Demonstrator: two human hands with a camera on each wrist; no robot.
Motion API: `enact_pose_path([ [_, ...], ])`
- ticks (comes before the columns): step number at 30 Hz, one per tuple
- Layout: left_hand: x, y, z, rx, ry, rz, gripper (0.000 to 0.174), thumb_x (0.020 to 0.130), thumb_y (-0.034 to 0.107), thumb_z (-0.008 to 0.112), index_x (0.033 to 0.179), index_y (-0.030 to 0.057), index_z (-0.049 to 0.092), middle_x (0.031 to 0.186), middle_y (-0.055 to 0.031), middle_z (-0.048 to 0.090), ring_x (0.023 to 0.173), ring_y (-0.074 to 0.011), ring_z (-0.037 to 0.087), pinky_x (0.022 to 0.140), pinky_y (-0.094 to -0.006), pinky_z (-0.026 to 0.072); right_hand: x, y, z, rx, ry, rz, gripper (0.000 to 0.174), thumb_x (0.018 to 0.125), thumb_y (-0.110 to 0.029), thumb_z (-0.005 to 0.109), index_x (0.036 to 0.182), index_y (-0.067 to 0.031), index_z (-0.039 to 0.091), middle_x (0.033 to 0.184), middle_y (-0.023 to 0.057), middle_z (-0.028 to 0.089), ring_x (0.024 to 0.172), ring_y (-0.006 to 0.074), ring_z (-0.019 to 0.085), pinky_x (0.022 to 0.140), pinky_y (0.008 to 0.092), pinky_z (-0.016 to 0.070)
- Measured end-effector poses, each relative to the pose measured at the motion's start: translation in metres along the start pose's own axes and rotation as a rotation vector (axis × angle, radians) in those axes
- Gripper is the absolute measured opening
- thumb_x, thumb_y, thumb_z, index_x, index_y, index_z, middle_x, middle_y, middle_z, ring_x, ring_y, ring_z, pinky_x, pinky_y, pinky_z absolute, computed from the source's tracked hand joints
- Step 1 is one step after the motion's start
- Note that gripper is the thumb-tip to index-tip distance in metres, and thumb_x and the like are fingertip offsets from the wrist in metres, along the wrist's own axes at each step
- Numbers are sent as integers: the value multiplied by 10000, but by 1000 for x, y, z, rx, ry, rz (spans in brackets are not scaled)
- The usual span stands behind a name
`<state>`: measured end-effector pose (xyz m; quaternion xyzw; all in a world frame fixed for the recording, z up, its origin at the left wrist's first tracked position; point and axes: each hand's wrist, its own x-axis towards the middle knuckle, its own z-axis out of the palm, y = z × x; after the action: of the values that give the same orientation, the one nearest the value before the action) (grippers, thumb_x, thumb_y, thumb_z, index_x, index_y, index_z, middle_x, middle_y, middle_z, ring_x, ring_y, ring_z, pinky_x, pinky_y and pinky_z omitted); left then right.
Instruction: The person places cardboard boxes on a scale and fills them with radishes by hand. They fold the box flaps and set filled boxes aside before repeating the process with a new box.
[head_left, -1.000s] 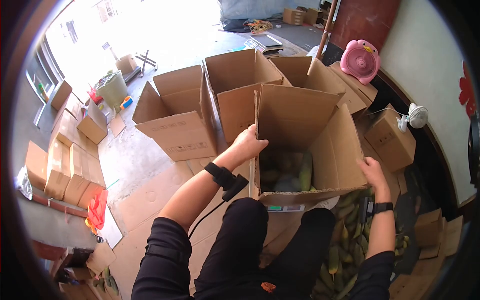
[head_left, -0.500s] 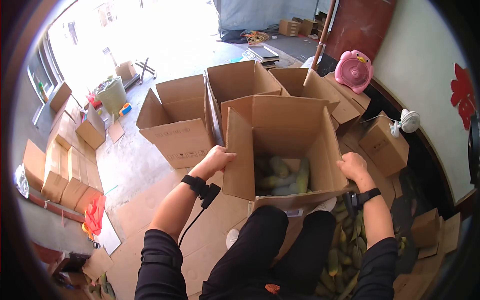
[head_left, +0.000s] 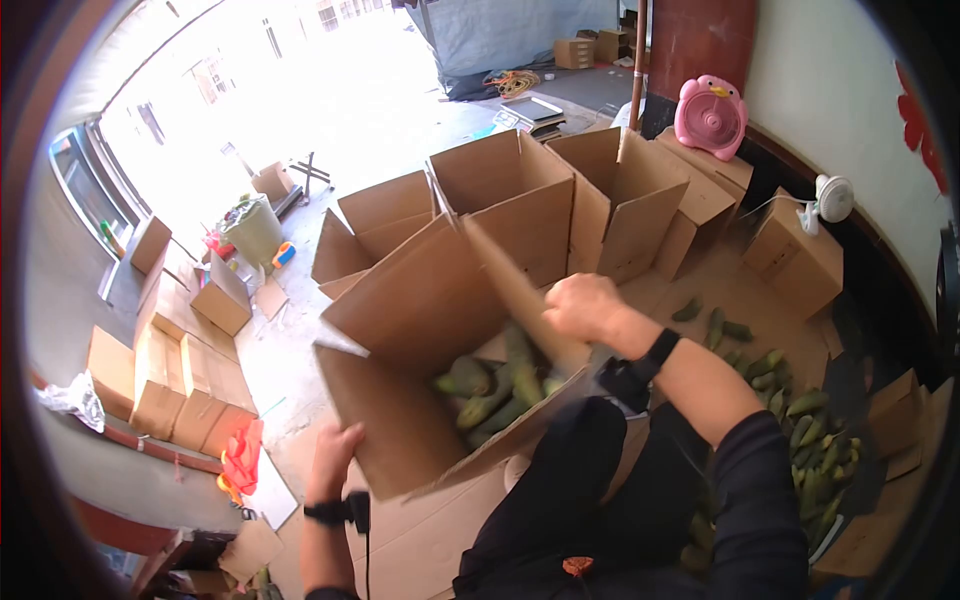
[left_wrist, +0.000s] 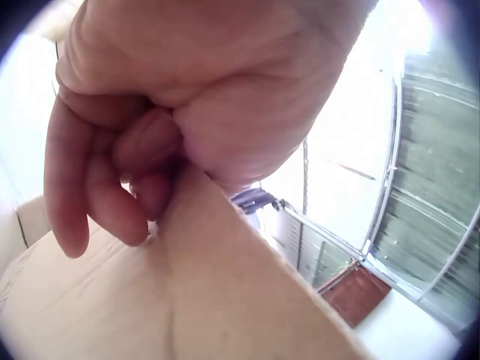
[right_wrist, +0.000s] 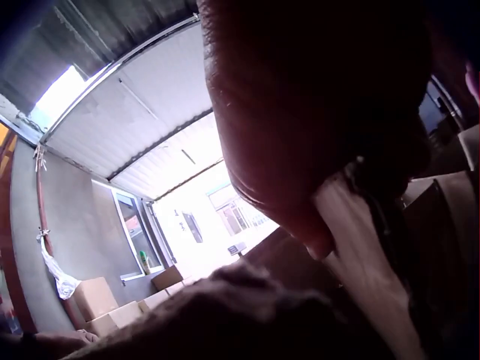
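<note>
A large open cardboard box [head_left: 385, 415] stands tilted in front of my left leg, gripped at two opposite walls. Green cucumber-like vegetables [head_left: 490, 390] lie in its bottom. My left hand [head_left: 335, 460] holds the near left wall, thumb at the edge. In the left wrist view, the left hand's [left_wrist: 202, 90] fingers curl over the cardboard wall [left_wrist: 210, 277]. My right hand [head_left: 590, 310] grips the top edge of the right wall. The right wrist view is dark, with the right hand [right_wrist: 300, 112] closed around a cardboard edge [right_wrist: 367, 262].
Several open boxes [head_left: 520, 225] stand in a row ahead. More green vegetables [head_left: 810, 435] lie heaped on the floor at right. A pink fan [head_left: 711, 118] and a small white fan [head_left: 833, 200] are by the right wall. Cartons [head_left: 205, 385] line the left wall.
The box with its vegetables has swung from before my knees to the left, turning and tilting. Both hands keep their hold. My right arm now reaches across, uncovering floor and vegetables at right.
</note>
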<state>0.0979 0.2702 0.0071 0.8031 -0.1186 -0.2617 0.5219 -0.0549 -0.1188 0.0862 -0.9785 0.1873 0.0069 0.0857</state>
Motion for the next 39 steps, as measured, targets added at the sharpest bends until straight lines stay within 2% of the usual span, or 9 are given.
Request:
enact_pose_path([
  [9,-224,-136,-86,144,707,-85,225,745,87,579,897,-75,620,776,-84,638,717,-188,611,628,-328,472,-19,-201,153,208,-194,-469,274,776,-297,571,785,-41,668,835,140,660,810,315,642,688,419,514],
  [10,-249,-76,-67,106,574,-258,701,738,102,580,1345,-57,267,1327,-213,402,1149,-299,469,949,-301,385,-26,-220,174,243,-227,-512,270,781,-289,564,786,-40,668,831,140,660,809,316,642,685,421,514],
  [12,-278,-102,-74,297,702,-351,490,722,76,563,1166,-113,479,1031,-253,580,1024,-274,550,906,-356,421,-39,-254,204,323,-285,-574,262,791,-280,548,791,-46,667,822,143,659,806,324,641,688,431,512],
  [19,-233,-94,-99,480,581,-929,292,716,80,539,956,-78,594,901,-242,619,928,-303,589,828,-389,457,-59,-319,200,529,-523,-713,307,839,-339,499,842,-73,652,881,179,636,888,380,596,755,478,478],
  [21,-338,-236,-190,527,514,-1090,248,715,81,531,886,-67,633,858,-238,632,896,-313,602,802,-400,469,-43,-291,201,570,-484,-600,295,842,-340,490,866,-88,643,906,169,633,884,368,593,759,480,470],
  [23,-339,-263,-216,1416,215,-601,187,714,103,518,744,-28,648,811,-218,637,821,-334,619,710,-436,480,-29,-261,218,590,-371,-489,293,844,-336,485,869,-84,633,915,161,631,883,351,594,756,472,468],
  [24,-317,-266,-220,1381,399,-916,202,712,139,517,763,7,661,837,-184,636,823,-331,613,688,-428,474,-22,-242,220,597,-319,-452,291,845,-334,483,870,-82,628,920,154,631,882,342,595,755,466,468],
  [27,-247,-141,-156,1192,806,-746,318,739,271,671,822,-35,650,860,-233,624,843,-389,599,725,-448,478,-11,-203,219,589,-297,-369,311,843,-345,466,864,-91,645,919,153,636,854,345,603,746,449,477],
  [39,64,-1,-59,877,283,407,472,722,195,674,1155,64,539,1122,-179,531,1047,-348,497,892,-397,420,-16,-155,237,979,-228,-117,254,838,-280,551,745,-49,601,635,62,607,599,169,583,593,310,454],
])
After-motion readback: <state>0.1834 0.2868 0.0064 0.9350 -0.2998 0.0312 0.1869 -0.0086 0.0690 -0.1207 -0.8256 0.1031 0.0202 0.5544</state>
